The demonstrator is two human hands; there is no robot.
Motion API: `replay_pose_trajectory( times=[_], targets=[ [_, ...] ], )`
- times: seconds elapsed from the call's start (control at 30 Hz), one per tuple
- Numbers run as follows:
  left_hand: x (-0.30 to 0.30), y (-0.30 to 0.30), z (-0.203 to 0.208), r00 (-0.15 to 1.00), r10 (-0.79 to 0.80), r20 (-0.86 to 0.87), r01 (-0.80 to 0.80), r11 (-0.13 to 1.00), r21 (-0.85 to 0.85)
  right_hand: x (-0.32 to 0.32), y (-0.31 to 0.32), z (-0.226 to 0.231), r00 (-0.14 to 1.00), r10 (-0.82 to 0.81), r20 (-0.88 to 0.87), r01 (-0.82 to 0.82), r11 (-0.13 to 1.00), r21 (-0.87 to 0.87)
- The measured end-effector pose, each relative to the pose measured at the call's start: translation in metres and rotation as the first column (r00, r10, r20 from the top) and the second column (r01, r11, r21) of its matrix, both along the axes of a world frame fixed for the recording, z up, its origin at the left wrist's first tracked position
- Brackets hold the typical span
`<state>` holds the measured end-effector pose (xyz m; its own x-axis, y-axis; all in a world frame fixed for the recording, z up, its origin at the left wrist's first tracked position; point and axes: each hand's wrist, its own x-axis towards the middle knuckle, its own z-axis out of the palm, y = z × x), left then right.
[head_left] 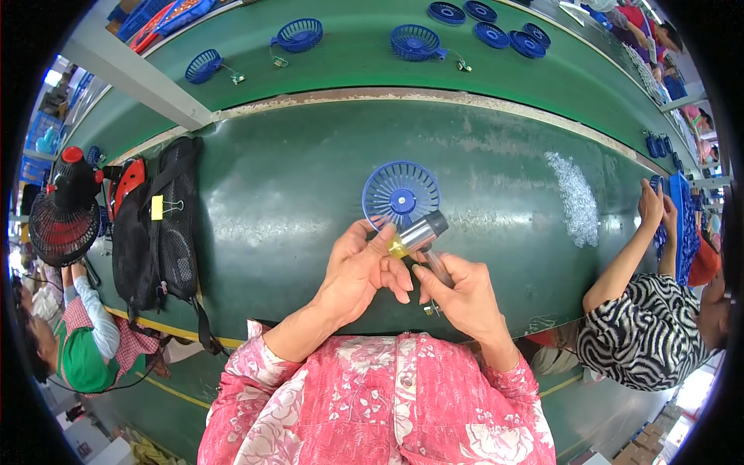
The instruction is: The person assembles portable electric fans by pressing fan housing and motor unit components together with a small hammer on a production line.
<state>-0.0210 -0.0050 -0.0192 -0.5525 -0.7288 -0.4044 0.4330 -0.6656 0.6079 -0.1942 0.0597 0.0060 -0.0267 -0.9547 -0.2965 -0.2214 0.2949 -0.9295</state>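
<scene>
A round blue slotted plastic fan housing [401, 200] with a hub at its centre is in front of me over the green table. My left hand [356, 267] pinches its near edge between thumb and index finger, the other fingers loosely curled. In my right hand [463, 294] is the handle of a small hammer [421, 234], with a shiny metal head, one yellow translucent face and one dark face. The hammer head overlaps the housing's near right edge; whether they touch I cannot tell. A small circuit board [428, 309] on wires hangs below, between my hands.
Past the table's far edge, a green belt [349, 66] carries blue housings [416, 43] and round blue discs [491, 35]. A black mesh bag [174, 225] and a fan [66, 213] stand left. Small clear pieces [572, 199] lie right, near a co-worker's arm [620, 267].
</scene>
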Motion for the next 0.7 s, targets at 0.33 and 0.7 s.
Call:
replay_pose_trajectory(
  times=[0.33, 0.7],
  targets=[
    [0.002, 0.004, -0.012, 0.982, 0.025, -0.187, -0.037, 0.998, -0.058, 0.005, 0.005, -0.005, 0.926, 0.06, -0.373, -0.207, 0.907, -0.366],
    [-0.003, 0.006, -0.007, 0.998, 0.052, -0.017, -0.054, 0.989, -0.135, 0.008, 0.003, -0.005, 0.85, 0.1, -0.517, -0.328, 0.869, -0.37]
  ],
)
